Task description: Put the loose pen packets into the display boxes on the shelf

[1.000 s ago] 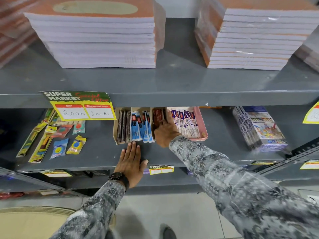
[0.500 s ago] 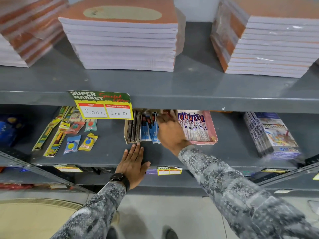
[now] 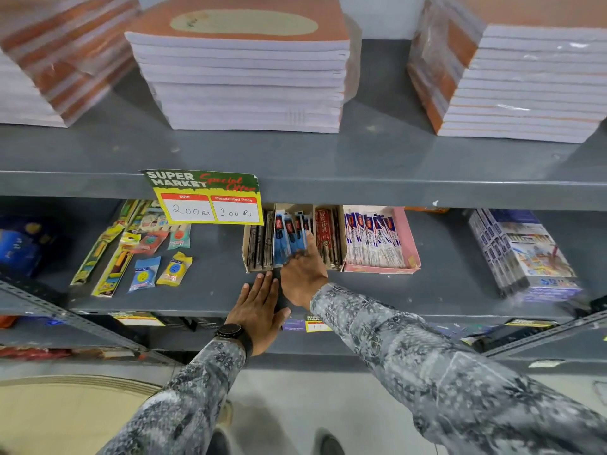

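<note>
The person's right hand [image 3: 303,277] reached into the brown cardboard display box [image 3: 259,246] on the grey metal shelf [image 3: 437,290], its fingers blurred against the blue pen packets [image 3: 289,239] that stood in the middle section of the box. Whether that grip was closed on a packet or merely pressing the packets into line could not be told from the blur. The left hand [image 3: 258,308], wearing a black wristwatch [image 3: 231,333], lay flat and released on the shelf with its fingertips just at the front edge of the box, apparently steadying it.

To the left of the blue packets stood dark brown packets [image 3: 261,247]; to the right, red packets [image 3: 326,238]. Beside the box on its right sat a pink cardboard tray of white packets [image 3: 374,244]. Well to the left, loose yellow and blue blister packs [image 3: 144,257] lay flat on the shelf under a yellow price card [image 3: 208,200].

The step in hand appeared to be seating or straightening the blue packets in their section. No loose pen packet lay close to the box, so that part of the task looked largely done there. The next move would call for withdrawing the right hand without dragging packets forward, then checking whether the flat items on the left belonged in a box.
</note>
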Demonstrator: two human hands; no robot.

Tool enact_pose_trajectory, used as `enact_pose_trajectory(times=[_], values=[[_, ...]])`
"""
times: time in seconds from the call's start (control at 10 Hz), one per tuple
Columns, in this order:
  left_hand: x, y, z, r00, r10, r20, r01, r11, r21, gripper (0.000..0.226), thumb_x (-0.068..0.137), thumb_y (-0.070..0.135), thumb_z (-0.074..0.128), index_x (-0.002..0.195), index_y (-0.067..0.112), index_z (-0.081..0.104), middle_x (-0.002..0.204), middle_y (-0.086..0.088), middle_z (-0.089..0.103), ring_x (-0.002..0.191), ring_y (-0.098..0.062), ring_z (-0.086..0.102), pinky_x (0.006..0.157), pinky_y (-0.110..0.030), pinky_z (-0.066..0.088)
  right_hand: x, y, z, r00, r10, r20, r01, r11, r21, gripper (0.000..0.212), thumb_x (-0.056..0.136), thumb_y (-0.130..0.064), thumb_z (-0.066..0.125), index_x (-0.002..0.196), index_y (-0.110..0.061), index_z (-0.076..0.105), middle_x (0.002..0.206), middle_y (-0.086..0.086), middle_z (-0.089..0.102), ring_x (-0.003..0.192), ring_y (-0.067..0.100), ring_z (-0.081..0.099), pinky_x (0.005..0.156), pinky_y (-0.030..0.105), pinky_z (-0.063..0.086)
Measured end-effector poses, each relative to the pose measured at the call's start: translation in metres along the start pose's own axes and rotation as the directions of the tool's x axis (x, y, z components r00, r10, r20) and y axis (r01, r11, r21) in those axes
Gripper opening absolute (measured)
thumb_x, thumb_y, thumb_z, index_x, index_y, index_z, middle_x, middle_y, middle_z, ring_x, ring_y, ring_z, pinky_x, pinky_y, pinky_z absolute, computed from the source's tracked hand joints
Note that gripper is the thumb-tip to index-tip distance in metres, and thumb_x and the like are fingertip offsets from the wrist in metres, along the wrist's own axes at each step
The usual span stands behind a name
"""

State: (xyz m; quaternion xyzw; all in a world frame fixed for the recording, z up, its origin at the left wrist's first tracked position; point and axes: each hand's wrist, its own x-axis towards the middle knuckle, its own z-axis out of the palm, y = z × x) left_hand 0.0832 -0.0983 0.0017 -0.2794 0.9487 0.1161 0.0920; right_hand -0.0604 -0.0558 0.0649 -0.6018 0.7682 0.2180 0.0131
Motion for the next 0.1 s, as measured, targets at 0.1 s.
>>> enact_pose_trajectory(times=[0.1], values=[[-0.0008,-0.0004,-0.0091,0.999,-0.043,-0.012,0.042,0.999,-0.011,0.071,0.104,0.05,0.024,0.159,0.01,0.004,0.17,-0.007,-0.003,0.156,-0.023,-0.006,0.127,-0.043,-0.002,-0.0035,0.0125,0.0033,0.999,0.022,-0.034,-0.024,0.998,-0.059,0.054,0.099,-0.04,0.038,0.135,-0.007,0.062,0.13,0.014,0.067,0.131,0.037,0.053,0.123,0.063,0.002]])
